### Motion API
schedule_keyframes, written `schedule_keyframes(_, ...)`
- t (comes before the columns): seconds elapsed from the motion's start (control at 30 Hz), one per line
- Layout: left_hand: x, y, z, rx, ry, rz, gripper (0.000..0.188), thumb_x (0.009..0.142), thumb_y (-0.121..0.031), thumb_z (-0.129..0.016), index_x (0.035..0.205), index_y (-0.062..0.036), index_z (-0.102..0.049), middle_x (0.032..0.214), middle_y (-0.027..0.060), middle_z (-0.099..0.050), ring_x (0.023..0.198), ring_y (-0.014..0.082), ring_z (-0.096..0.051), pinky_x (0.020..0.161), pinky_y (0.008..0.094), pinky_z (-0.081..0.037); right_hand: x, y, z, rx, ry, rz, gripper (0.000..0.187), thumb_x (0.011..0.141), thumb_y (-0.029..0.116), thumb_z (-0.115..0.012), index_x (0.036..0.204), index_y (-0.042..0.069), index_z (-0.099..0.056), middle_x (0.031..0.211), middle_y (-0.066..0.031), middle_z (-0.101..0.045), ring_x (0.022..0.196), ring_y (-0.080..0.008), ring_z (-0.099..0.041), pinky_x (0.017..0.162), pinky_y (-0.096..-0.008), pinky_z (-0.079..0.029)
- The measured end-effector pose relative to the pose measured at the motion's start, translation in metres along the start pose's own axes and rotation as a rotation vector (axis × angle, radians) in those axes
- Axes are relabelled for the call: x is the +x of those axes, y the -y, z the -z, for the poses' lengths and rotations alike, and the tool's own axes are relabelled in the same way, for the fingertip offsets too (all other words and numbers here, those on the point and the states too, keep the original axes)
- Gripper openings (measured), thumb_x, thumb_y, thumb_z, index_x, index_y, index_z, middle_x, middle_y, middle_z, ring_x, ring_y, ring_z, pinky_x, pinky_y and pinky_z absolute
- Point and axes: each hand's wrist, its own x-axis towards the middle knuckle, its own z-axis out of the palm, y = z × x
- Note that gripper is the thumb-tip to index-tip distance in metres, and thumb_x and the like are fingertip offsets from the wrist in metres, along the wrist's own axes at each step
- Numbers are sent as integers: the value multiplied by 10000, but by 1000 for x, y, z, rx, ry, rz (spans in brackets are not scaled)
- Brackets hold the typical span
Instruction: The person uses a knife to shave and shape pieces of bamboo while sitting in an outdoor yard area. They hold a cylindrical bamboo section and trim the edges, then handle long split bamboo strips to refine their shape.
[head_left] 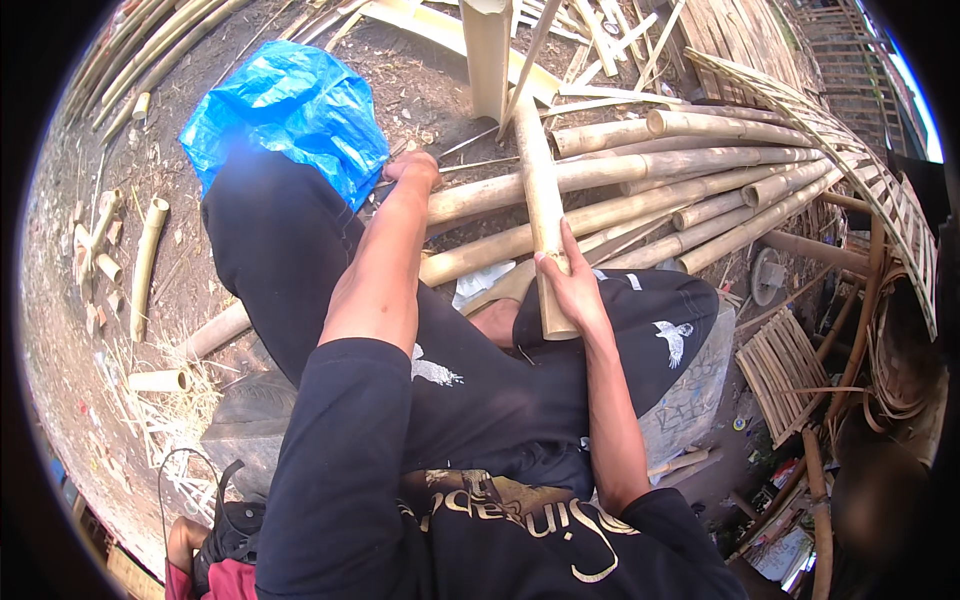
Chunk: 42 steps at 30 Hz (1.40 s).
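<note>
My right hand (572, 285) is wrapped round the near part of a bamboo tube (542, 205), thumb along its upper side. The tube slants away from me above my right leg, its near end over my lap. Further off to the left, my left hand (412, 168) is closed beside a blue plastic sheet (290, 110) that covers my left knee. A thin dark strip (470, 142) runs from near this fist toward the tube's far part; whether the fist holds it, I cannot tell.
Several long bamboo poles (640, 170) lie to the right beyond my legs. An upright bamboo post (487, 60) stands ahead. Cut bamboo pieces (150, 265) and shavings (185, 415) litter the left ground. A slatted bamboo panel (785, 370) lies right. Another person's arm (183, 545) shows lower left.
</note>
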Motion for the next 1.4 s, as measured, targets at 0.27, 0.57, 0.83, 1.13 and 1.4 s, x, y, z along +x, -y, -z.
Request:
schedule_keyframes(0.27, -19, -8, 19, -25, 45, -100, 487, 912, -293, -647, 1368, -123, -647, 1510, 57, -555, 1371, 301, -548, 1015, 521, -505, 0, -11, -4, 30, -2, 5, 867, 923, 393, -715, 1637, 230, -251, 1379, -256, -619, 1286, -341, -608, 1095, -375, -446)
schedule_keyframes(0.57, 9, 14, 31, 1, 186, -121, 508, 881, -226, -605, 1377, -127, -648, 1508, 61, -562, 1402, 286, -521, 1070, 496, -473, -1, -3, -14, -61, -1, -12, 874, 923, 426, -701, 1641, 248, -234, 1397, -256, -606, 1300, -349, -597, 1100, -378, -442)
schedule_keyframes(0.83, -10, 11, 26, -95, 12, -86, 525, 886, -312, -649, 1388, -158, -644, 1508, 78, -559, 1409, 286, -513, 1100, 462, -461, 5, -13, -16, -5, -11, -1, 871, 928, 413, -701, 1642, 253, -229, 1407, -243, -604, 1298, -328, -600, 1097, -372, -443)
schedule_keyframes(1.13, 33, 23, 18, -85, 147, -95, 523, 825, -212, -608, 1337, -133, -677, 1481, 101, -581, 1399, 299, -522, 1101, 456, -452, 6, -13, -21, 1, 0, 28, 867, 929, 424, -699, 1641, 253, -234, 1413, -255, -594, 1318, -345, -583, 1105, -374, -436)
schedule_keyframes(1.4, 60, -1, 9, 13, 297, -198, 397, 769, -154, -596, 1128, -58, -733, 1139, 180, -688, 1065, 291, -661, 857, 438, -508, 8, -20, -16, 62, -25, 42, 863, 940, 384, -699, 1643, 218, -227, 1442, -254, -571, 1336, -332, -567, 1114, -367, -425)
